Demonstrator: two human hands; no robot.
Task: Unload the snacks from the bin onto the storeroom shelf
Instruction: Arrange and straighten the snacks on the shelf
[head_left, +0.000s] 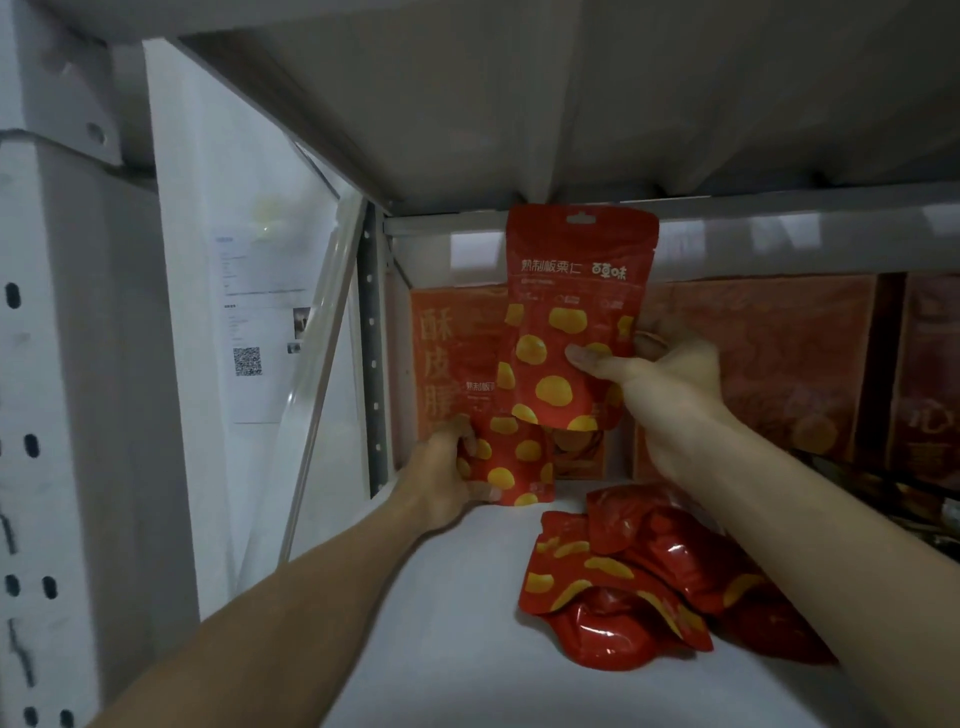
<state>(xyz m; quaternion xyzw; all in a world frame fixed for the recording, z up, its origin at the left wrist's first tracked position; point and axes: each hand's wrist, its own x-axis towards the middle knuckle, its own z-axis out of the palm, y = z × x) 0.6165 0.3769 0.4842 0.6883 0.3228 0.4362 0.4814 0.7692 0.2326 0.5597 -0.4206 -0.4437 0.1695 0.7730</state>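
Note:
Both my arms reach into a white shelf bay (441, 597). My right hand (660, 374) grips a red snack pouch with yellow spots (566, 312), held upright in the air near the back. Lower left, my left hand (447, 478) grips a second, matching pouch (514, 462) standing on the shelf against the back row. A loose pile of several more red pouches (639, 587) lies on the shelf board under my right forearm. The bin is not in view.
Orange-red boxes (769, 364) stand in a row along the back of the shelf. The upper shelf board (519, 104) hangs low overhead. A perforated white upright (31, 441) and a wall with a taped paper sheet (254, 322) are at the left.

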